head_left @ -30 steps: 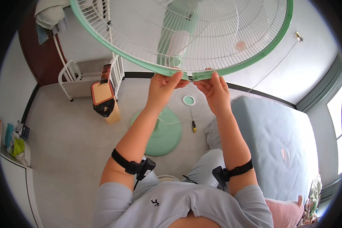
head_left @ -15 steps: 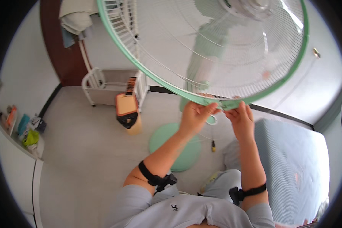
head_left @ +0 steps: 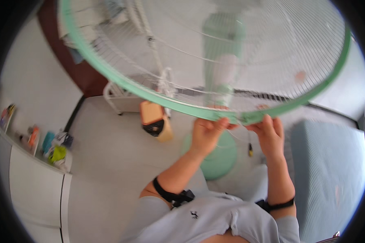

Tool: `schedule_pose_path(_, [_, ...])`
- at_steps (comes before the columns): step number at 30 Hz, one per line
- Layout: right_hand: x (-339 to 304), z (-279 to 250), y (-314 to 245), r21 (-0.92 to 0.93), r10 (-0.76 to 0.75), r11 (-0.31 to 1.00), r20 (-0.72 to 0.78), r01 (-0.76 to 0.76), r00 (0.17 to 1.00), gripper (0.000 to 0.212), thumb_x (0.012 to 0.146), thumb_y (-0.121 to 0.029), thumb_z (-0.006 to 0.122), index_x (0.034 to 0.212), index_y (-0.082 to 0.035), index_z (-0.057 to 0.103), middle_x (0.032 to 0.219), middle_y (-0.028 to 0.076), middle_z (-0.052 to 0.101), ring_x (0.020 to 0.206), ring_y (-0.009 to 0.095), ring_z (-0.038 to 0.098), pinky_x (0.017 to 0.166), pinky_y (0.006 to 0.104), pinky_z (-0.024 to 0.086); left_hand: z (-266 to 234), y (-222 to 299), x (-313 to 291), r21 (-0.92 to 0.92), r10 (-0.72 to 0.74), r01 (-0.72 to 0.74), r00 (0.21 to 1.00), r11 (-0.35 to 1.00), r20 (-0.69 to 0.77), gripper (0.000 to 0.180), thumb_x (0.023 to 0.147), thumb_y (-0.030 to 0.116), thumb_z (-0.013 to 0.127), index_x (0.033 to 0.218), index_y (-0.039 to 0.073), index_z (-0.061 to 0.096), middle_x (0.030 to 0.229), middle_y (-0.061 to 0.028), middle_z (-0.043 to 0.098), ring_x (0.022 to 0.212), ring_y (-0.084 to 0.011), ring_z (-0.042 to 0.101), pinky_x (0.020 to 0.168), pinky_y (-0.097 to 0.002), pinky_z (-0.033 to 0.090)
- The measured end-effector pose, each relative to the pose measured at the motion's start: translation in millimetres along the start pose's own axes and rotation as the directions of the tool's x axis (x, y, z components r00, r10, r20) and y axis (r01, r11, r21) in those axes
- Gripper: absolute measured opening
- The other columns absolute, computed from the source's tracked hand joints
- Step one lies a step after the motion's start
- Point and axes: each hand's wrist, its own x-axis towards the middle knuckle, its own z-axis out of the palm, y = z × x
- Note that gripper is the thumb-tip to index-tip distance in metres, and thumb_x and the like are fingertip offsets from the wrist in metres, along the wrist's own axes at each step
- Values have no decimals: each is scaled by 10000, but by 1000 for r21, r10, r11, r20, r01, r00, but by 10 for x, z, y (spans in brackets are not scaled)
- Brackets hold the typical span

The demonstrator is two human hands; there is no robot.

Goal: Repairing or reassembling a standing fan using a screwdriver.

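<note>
Head view | left hand [head_left: 207, 137] and right hand [head_left: 270, 138]: fingers pinched together on the green rim [head_left: 125, 84] of a large white wire fan guard [head_left: 312, 60], one either side of its seam | guard: held up high, filling the top | below: round green base [head_left: 219, 158] on grey floor [head_left: 97, 182] | far right: pale blue mattress [head_left: 328, 182]

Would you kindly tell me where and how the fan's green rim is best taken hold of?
I'd probably pinch the green rim near its two ends, beside the narrow gap, coming from below, as the left hand and right hand do. Its slim band suits thumb and fingers, and this lowest stretch lies nearest the person.
</note>
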Motion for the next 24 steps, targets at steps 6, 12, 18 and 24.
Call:
schedule_pose_path(6, [-40,46,-71,16,-15,1000,-5,15,1000,303,851,-201,386,1049,29,389,881,142,547,786,214,571,681,282,476,0,-57,-5,-29,40,-39,998,999,44,216,780,83,501,935,-63,461,860,-133,537,727,-228,575,633,-338,508])
schedule_pose_path(12, [-59,93,-113,34,-20,999,-14,21,1000,313,852,-205,382,1057,31,386,876,141,550,788,217,571,675,276,478,52,-10,-9,-63,55,-54,998,997,13,187,776,67,500,901,-68,471,875,-148,533,719,-243,576,629,-353,510])
schedule_pose_path(18, [-64,114,-116,43,-24,999,-19,25,1000,326,846,-201,396,1068,38,383,887,147,549,793,226,571,676,280,478,56,7,-4,-133,29,-31,999,991,-19,75,762,-5,497,742,-76,499,943,-153,511,748,-253,573,657,-356,511])
schedule_pose_path(24, [-9,100,-106,8,-12,1000,-28,12,1000,341,844,-200,404,1070,53,379,884,149,550,787,225,572,671,280,478,83,39,33,-143,-42,35,998,989,-43,76,760,-5,502,726,-73,495,937,-159,514,772,-259,568,660,-359,510])
